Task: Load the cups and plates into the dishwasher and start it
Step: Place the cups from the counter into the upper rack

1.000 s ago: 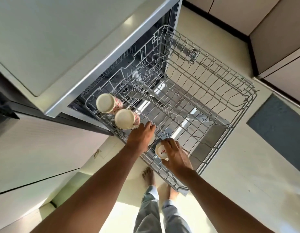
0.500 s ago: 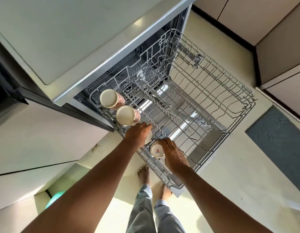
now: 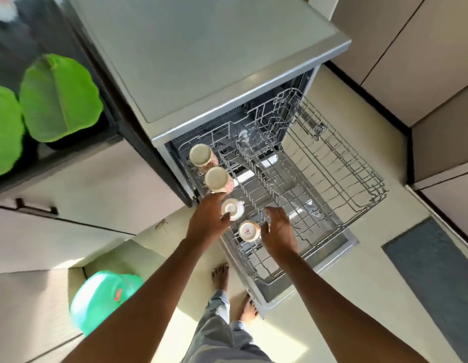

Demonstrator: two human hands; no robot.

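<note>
At ten o'clock of the view, two green leaf-shaped plates [image 3: 59, 98] are seen on the dark counter [image 3: 70, 150], not yet loaded. Four cups are set upside down along the nine o'clock edge of the pulled-out wire rack [image 3: 357, 153]: two patterned mugs [image 3: 200, 154], a white cup [image 3: 234, 209] and a logo cup [image 3: 249, 231]. The left hand [image 3: 209, 222] is relaxed beside the white cup, gripping nothing; whether it is touched cannot be told. The right hand [image 3: 278, 229] is spread open at the logo cup's three o'clock. Loading the plates, closing up and starting are judged to remain.

Upturned white ceramic cups [image 3: 232, 209] line the left edge of the grey wire rack [image 3: 377, 176]; its right side lies open.
</note>
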